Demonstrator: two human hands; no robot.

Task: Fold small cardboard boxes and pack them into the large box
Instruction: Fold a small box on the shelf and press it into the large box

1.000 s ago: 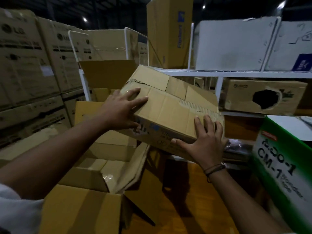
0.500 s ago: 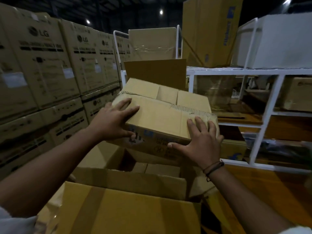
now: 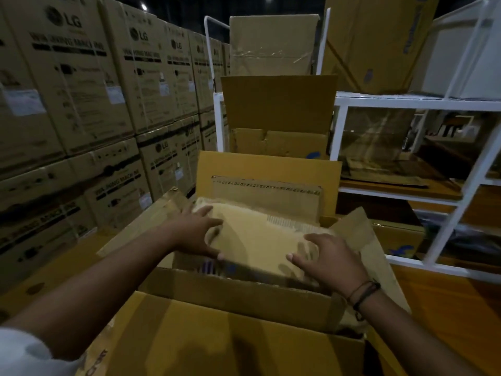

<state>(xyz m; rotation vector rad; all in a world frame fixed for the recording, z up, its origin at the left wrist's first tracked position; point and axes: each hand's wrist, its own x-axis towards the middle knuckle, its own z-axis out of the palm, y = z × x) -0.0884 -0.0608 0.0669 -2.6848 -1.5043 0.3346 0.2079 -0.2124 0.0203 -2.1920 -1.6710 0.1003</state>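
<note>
We have a folded small cardboard box (image 3: 260, 240) between both hands, lowered into the mouth of the large box (image 3: 244, 297). It sits tilted, its near edge below the large box's near wall, its far edge riding higher toward the far wall. Motion blur softens its top face.

Left hand (image 3: 198, 234): spread over the small box's left end, thumb hooked down its near side, holding. Right hand (image 3: 329, 263): fingers splayed flat on the top at the right end, thumb on the near edge, pressing and gripping. Dark cords at the right wrist.

Another folded box (image 3: 267, 198) with a torn corrugated strip stands inside, against the far wall. So at least one is packed and this one is going in; we judge it not yet seated. What lies deeper in the large box is hidden.

The large box's four flaps are splayed outward. Beyond it, an open carton (image 3: 279, 104) against the white shelf frame (image 3: 406, 101); stacked LG cartons (image 3: 81, 90) to the left. No unfolded blanks in sight, so we cannot say how many remain.
</note>
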